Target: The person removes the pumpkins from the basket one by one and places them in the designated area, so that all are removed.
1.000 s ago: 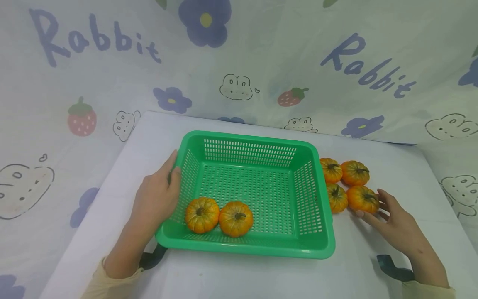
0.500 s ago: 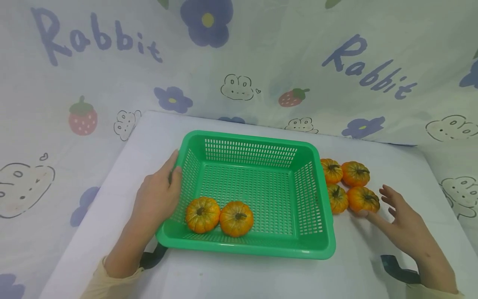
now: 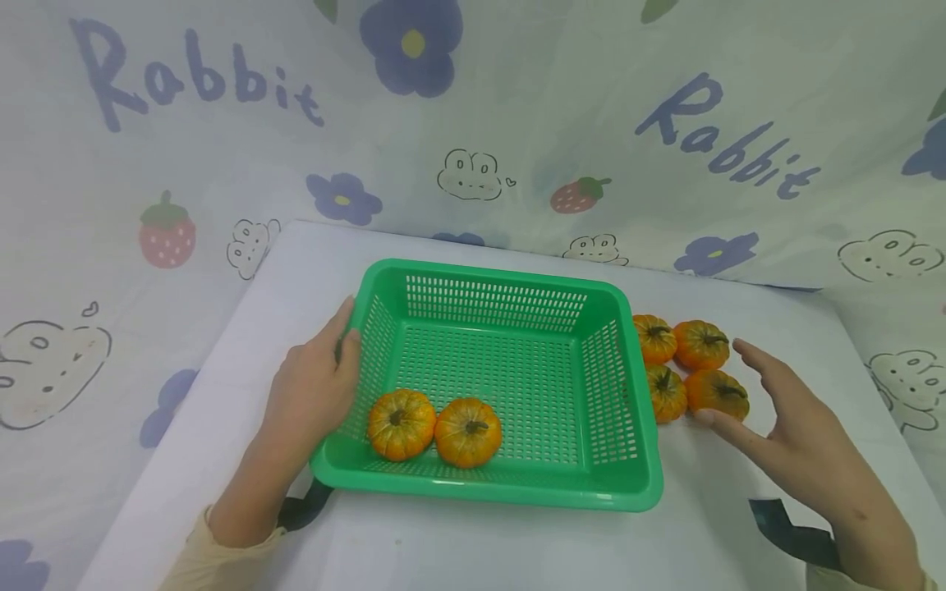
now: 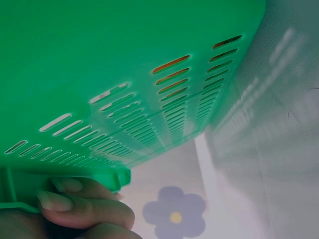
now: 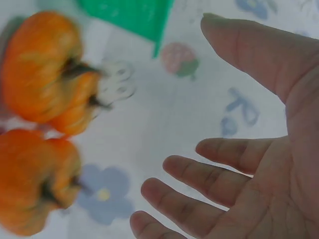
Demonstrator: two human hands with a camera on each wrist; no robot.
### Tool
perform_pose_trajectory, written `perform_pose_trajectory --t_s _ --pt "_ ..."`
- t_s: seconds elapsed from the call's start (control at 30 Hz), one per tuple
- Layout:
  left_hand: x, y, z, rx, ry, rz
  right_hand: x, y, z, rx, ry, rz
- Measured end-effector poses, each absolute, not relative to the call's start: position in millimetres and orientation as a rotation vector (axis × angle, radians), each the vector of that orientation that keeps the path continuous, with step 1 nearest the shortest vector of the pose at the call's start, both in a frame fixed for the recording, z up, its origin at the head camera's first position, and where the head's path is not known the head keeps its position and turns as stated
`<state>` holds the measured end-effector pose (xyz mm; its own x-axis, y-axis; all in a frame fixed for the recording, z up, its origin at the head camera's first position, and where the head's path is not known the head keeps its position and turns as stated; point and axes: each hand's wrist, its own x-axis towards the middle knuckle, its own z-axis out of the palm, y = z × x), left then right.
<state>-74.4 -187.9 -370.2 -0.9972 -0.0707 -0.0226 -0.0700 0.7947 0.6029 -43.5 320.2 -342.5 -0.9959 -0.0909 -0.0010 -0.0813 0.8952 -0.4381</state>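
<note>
In the head view, my left hand point(image 3: 310, 382) grips the left rim of a green plastic basket point(image 3: 488, 491). The left wrist view shows its fingers point(image 4: 89, 209) curled under the rim. Two small orange pumpkins, a left one point(image 3: 401, 424) and a right one point(image 3: 468, 432), sit side by side at the basket's near left. My right hand point(image 3: 805, 439) hovers beside several more pumpkins on the table, nearest to the front right one point(image 3: 715, 394). Its fingers are spread and hold nothing. The right wrist view shows a gap between this hand point(image 5: 239, 189) and the pumpkins point(image 5: 42, 67).
The white table point(image 3: 517, 546) carries the basket in its middle, with the loose pumpkins close against the basket's right side. A printed cloth point(image 3: 502, 107) with rabbits, flowers and strawberries hangs behind and at the sides. A dark strap point(image 3: 791, 533) shows by the right wrist.
My right hand touched the front right pumpkin, drew back to the right, then came forward and left again with its fingers straighter. The left hand and the basket have stayed put.
</note>
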Motion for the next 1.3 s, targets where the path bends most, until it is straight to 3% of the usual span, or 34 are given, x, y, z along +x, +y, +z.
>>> perform_pose_trajectory --t_s 0.5,0.73,1.07,1.3 --pt "-74.0 -189.5 -374.9 0.141 -2.964 -1.003 -64.8 247.3 -289.7 -0.683 2.994 -0.736" --pt "-74.6 -188.8 -374.4 0.134 -2.962 -0.986 -76.9 204.7 -283.1 -0.988 2.909 -0.520" --pt "-74.6 -189.5 -374.0 0.141 -2.954 -0.985 -110.5 147.6 -300.8 -1.313 2.675 -0.489" --pt "-75.7 -188.1 -374.4 0.133 -2.955 -0.989 -124.3 119.4 -328.9 -1.374 2.483 -0.421"
